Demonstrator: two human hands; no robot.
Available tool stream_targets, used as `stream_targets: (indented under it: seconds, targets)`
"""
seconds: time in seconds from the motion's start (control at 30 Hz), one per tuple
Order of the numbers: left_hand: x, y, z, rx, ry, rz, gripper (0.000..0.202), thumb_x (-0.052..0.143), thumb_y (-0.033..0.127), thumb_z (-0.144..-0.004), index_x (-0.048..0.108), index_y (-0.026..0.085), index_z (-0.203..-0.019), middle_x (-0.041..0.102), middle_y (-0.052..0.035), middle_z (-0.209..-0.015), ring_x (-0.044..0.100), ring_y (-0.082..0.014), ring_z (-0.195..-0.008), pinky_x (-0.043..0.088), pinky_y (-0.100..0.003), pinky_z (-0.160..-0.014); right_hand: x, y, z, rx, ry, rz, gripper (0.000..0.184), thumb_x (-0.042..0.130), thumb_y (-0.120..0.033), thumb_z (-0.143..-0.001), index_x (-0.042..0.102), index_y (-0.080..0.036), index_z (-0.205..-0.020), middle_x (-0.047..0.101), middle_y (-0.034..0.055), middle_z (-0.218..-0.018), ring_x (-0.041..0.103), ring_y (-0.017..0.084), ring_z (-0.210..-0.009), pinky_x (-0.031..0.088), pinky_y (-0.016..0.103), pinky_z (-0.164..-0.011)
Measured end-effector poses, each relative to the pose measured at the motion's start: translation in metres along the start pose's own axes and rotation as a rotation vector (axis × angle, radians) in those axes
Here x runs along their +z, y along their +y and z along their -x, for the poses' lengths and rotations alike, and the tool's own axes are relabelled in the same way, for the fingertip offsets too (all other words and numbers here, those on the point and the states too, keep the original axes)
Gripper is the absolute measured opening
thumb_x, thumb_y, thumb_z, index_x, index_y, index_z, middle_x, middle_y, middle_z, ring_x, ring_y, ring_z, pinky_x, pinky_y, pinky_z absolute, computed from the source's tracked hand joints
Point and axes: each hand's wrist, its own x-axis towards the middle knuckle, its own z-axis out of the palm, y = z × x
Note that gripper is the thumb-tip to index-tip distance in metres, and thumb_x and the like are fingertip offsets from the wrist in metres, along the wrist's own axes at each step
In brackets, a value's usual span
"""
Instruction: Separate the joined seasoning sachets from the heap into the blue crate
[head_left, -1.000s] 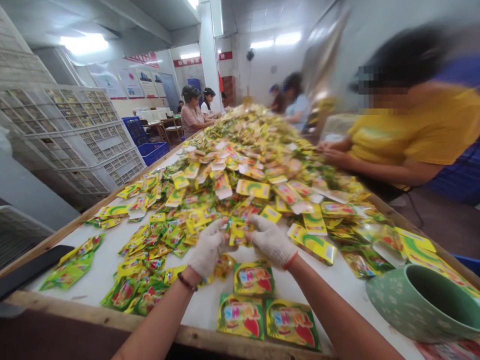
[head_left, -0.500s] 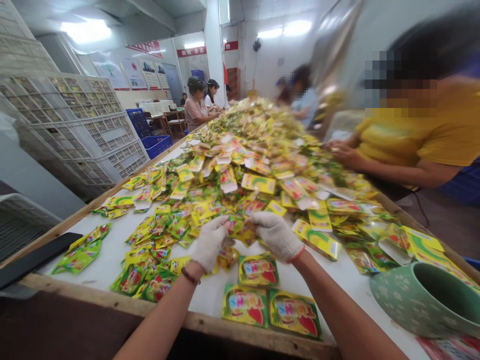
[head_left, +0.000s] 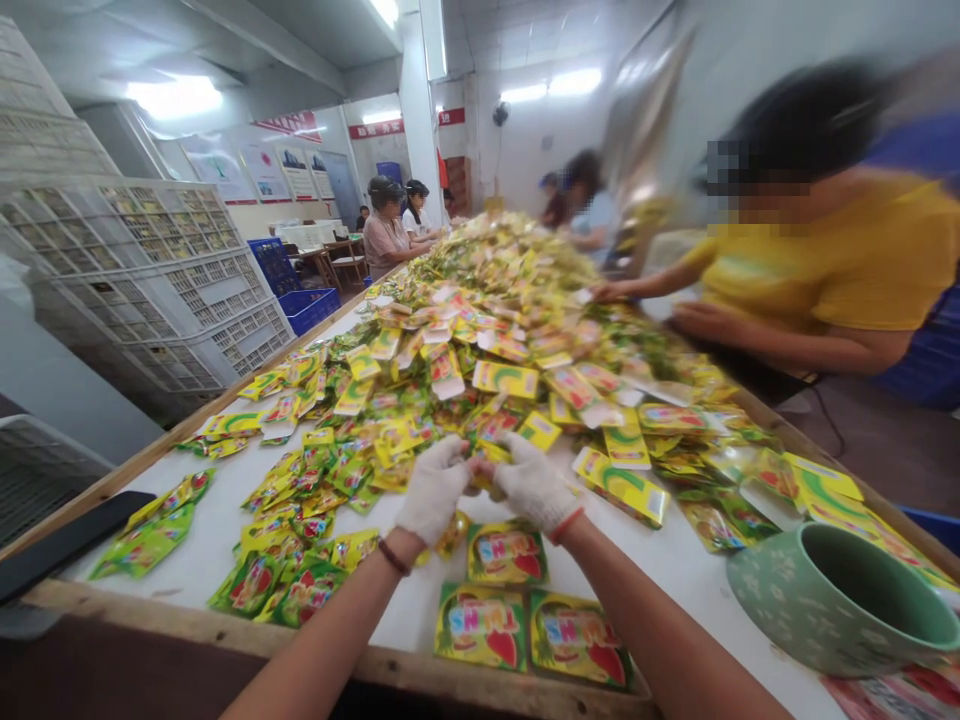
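Note:
My left hand (head_left: 436,487), in a white knit glove, is closed with its fingertips pinched together over the near edge of the pile. Close against it, my right hand (head_left: 534,484) wears a matching glove and is closed too. Between their fingertips is a small yellow-green packet (head_left: 493,453), mostly covered by the fingers. Three flat yellow-green boxes with fruit pictures lie just below the hands: one box (head_left: 507,553) above, a left box (head_left: 480,626) and a right box (head_left: 579,637) in front. Loose small packets (head_left: 296,560) lie left of my left hand.
A large heap of packets and boxes (head_left: 502,378) runs down the wood-edged table (head_left: 247,632). A green flowered cup (head_left: 780,600) stands at right, a dark phone-like slab (head_left: 82,535) at left. White crates (head_left: 217,270) are stacked left. A co-worker in yellow (head_left: 840,265) sits at right.
My two hands have come closer together, fingertips nearly meeting. The view has shifted slightly. The co-worker in yellow has stretched one hand toward the heap.

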Motion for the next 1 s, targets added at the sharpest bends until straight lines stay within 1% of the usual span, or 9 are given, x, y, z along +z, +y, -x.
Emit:
stream_targets:
  seconds: [0.07,0.13,0.23,0.3,0.4,0.53,0.67,0.83,1.0]
  targets:
    - [0.003,0.003,-0.013,0.087,0.043,-0.186,0.022,0.052,0.040,-0.081,0.056,0.018,-0.080,0.057,0.0011,-0.067,0.058,-0.0143,-0.063,0.053,-0.030,-0.062,-0.015,-0.003,-0.001,0.017,0.042,-0.036,0.027,0.061,-0.032,-0.072,0.057,-0.018,-0.095,0.063,0.0004,-0.071,0.055,0.015,-0.061,0.047,0.027,-0.056]
    - [0.006,0.004,-0.031,0.163,0.110,-0.329,0.015,0.056,0.031,-0.078,0.059,0.019,-0.085,0.061,-0.0026,-0.080,0.060,-0.0191,-0.081,0.051,-0.036,-0.079,-0.033,-0.006,-0.005,-0.025,0.175,-0.002,0.029,0.063,-0.032,-0.068,0.059,-0.018,-0.093,0.064,0.0003,-0.073,0.055,0.015,-0.062,0.046,0.026,-0.057]
    - [0.010,0.004,-0.060,0.228,0.151,-0.446,0.043,0.071,0.019,-0.061,0.059,0.020,-0.102,0.060,-0.0078,-0.108,0.053,-0.0267,-0.108,0.039,-0.041,-0.099,-0.056,-0.004,-0.010,-0.027,0.292,0.002,0.034,0.062,-0.037,-0.068,0.059,-0.018,-0.096,0.058,-0.0030,-0.062,0.048,0.013,-0.051,0.042,0.025,-0.049]
    - [0.010,0.002,-0.075,0.250,0.121,-0.518,0.044,0.071,0.015,-0.059,0.061,0.021,-0.101,0.062,-0.0078,-0.109,0.053,-0.0273,-0.109,0.038,-0.041,-0.100,-0.063,-0.001,-0.013,-0.056,0.299,-0.011,0.034,0.062,-0.039,-0.069,0.060,-0.017,-0.096,0.058,-0.0026,-0.061,0.049,0.013,-0.052,0.043,0.026,-0.050]
    - [0.005,0.000,-0.084,0.248,0.077,-0.572,0.026,0.059,0.018,-0.073,0.064,0.022,-0.098,0.066,-0.0064,-0.095,0.059,-0.0240,-0.096,0.042,-0.039,-0.093,-0.066,0.003,-0.016,-0.176,0.294,0.005,0.031,0.064,-0.036,-0.068,0.063,-0.017,-0.092,0.066,0.0030,-0.079,0.059,0.019,-0.071,0.050,0.031,-0.064]
    - [-0.012,0.002,-0.069,0.279,-0.019,-0.569,0.032,0.046,0.020,-0.081,0.062,0.021,-0.110,0.069,-0.0060,-0.101,0.061,-0.0207,-0.095,0.045,-0.036,-0.092,-0.063,-0.001,-0.014,-0.363,0.250,0.046,0.029,0.066,-0.030,-0.067,0.064,-0.018,-0.093,0.065,0.0079,-0.111,0.059,0.024,-0.100,0.048,0.037,-0.087]
    - [-0.018,0.007,-0.037,0.358,-0.165,-0.535,0.037,0.042,0.022,-0.084,0.062,0.021,-0.115,0.068,-0.0069,-0.112,0.060,-0.0204,-0.105,0.045,-0.034,-0.096,-0.051,-0.008,-0.007,-0.196,0.097,-0.016,0.028,0.065,-0.031,-0.070,0.064,-0.017,-0.095,0.069,0.0050,-0.092,0.063,0.020,-0.083,0.052,0.034,-0.076]
    - [-0.008,0.007,-0.004,0.354,0.091,-0.912,0.062,0.069,0.036,-0.069,0.049,0.019,-0.125,0.062,-0.0109,-0.111,0.056,-0.0292,-0.108,0.045,-0.043,-0.093,-0.027,-0.011,-0.002,0.008,0.161,-0.187,0.029,0.064,-0.034,-0.072,0.060,-0.017,-0.094,0.069,0.0032,-0.081,0.062,0.016,-0.069,0.051,0.027,-0.061]
    - [-0.014,-0.001,0.004,0.391,0.085,-0.972,0.045,0.066,0.025,-0.070,0.051,0.021,-0.112,0.060,-0.0072,-0.105,0.057,-0.0260,-0.104,0.047,-0.039,-0.089,-0.022,-0.011,0.003,-0.052,0.244,-0.008,0.034,0.058,-0.040,-0.078,0.058,-0.018,-0.103,0.069,0.0055,-0.086,0.062,0.017,-0.071,0.051,0.027,-0.060]
